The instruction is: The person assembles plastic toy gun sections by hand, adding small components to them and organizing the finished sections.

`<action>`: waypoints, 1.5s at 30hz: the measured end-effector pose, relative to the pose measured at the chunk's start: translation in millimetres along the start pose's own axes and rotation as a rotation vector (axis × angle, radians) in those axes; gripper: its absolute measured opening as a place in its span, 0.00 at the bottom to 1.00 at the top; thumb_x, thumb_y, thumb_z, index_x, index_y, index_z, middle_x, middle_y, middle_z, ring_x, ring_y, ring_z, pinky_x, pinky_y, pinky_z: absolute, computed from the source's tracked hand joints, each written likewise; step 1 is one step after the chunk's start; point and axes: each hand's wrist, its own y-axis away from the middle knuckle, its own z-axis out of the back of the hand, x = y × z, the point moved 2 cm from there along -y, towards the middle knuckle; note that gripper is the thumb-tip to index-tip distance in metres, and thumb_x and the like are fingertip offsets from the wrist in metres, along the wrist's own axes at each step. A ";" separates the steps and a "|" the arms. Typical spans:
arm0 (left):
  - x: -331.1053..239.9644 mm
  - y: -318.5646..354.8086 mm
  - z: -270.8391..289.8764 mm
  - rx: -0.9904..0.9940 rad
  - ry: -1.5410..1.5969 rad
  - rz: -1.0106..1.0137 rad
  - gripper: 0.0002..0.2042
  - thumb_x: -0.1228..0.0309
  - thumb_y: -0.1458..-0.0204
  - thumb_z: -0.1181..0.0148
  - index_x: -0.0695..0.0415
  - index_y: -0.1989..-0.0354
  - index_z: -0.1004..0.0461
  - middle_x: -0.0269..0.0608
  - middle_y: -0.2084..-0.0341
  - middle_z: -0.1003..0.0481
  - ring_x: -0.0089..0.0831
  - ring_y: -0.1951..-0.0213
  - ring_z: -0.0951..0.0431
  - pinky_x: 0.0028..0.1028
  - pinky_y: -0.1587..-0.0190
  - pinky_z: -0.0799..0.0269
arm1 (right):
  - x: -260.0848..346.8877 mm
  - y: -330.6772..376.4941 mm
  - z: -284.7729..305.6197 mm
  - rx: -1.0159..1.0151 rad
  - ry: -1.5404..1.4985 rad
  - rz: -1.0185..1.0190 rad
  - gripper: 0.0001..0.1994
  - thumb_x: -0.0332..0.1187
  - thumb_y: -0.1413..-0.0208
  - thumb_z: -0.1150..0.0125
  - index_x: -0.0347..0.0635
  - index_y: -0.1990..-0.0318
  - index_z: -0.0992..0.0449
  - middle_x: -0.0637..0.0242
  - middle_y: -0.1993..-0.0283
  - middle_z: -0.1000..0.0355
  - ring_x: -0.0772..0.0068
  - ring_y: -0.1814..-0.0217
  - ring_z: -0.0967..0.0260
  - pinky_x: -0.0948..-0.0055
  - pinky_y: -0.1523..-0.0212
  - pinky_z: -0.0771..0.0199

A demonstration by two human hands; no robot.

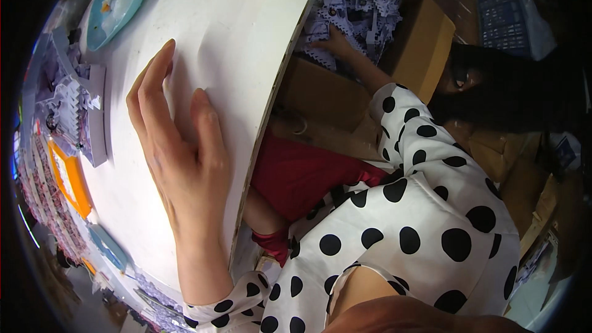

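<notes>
L hand (pixel 179 154), centre-left of frame, lies flat on the white table (pixel 246 37), fingers (pixel 154 80) straight and slightly apart, gripping nothing; palm sits near the table edge. R hand (pixel 336 43), upper centre, reaches down into a cardboard box (pixel 425 37) beside the table, fingers buried among grey plastic parts (pixel 364 6); can't tell if curled on one or loose. More grey parts (pixel 77 108) lie at far left of frame, well apart from L fingers. Teal tray (pixel 117 0) upper left, orange tray (pixel 71 179) lower left.
</notes>
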 end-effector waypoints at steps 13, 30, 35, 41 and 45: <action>1.6 1.4 2.7 -0.057 -0.054 -0.054 0.23 0.80 0.43 0.48 0.61 0.36 0.33 0.57 0.45 0.31 0.50 0.41 0.28 0.41 0.39 0.33 | 8.2 55.9 -27.9 -0.163 0.665 0.290 0.47 0.33 0.53 0.27 0.41 0.26 0.48 0.41 0.30 0.39 0.36 0.33 0.37 0.51 0.34 0.33; 11.8 0.1 0.7 -0.208 0.211 -0.048 0.24 0.77 0.46 0.42 0.60 0.39 0.33 0.59 0.48 0.30 0.55 0.47 0.27 0.44 0.43 0.29 | 43.3 120.0 -39.0 -0.510 0.381 0.310 0.35 0.31 0.42 0.37 0.35 0.29 0.44 0.44 0.32 0.39 0.46 0.30 0.39 0.58 0.30 0.38; 4.5 13.6 4.9 -0.425 0.257 -0.205 0.18 0.80 0.52 0.40 0.58 0.50 0.25 0.50 0.61 0.24 0.50 0.56 0.24 0.43 0.48 0.28 | 178.1 210.0 -37.6 -0.358 -0.018 0.764 0.21 0.26 0.42 0.36 0.35 0.43 0.36 0.51 0.48 0.34 0.53 0.44 0.34 0.61 0.41 0.34; -18.3 63.3 70.5 -0.402 0.152 -0.293 0.17 0.86 0.49 0.43 0.59 0.51 0.23 0.48 0.62 0.22 0.42 0.59 0.19 0.35 0.51 0.23 | 366.2 276.5 -19.6 -0.140 -0.373 1.393 0.15 0.21 0.44 0.38 0.38 0.52 0.36 0.57 0.59 0.34 0.67 0.62 0.34 0.72 0.58 0.31; -18.5 137.2 113.6 -0.493 0.175 -0.022 0.18 0.87 0.46 0.44 0.62 0.47 0.25 0.47 0.57 0.21 0.36 0.58 0.17 0.31 0.52 0.22 | 442.4 235.4 -35.9 -0.087 -0.107 1.250 0.16 0.26 0.43 0.33 0.38 0.49 0.29 0.59 0.57 0.28 0.65 0.56 0.27 0.69 0.52 0.27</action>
